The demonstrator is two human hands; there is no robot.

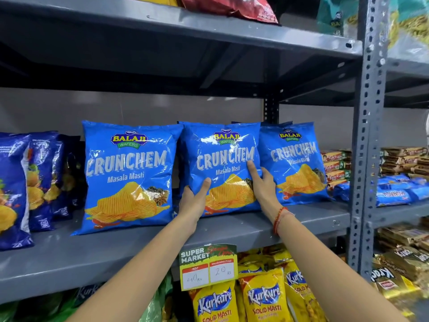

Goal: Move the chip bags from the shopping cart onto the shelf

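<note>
Blue chip bag (222,168) at frame centre, upright on grey shelf (92,256), held from both sides: left hand (193,201) cups lower-left edge, right hand (262,182) flat on lower-right face, fingers spread. Probably squaring it between neighbouring bags (130,177) so fronts face out. Cart not visible.
</note>
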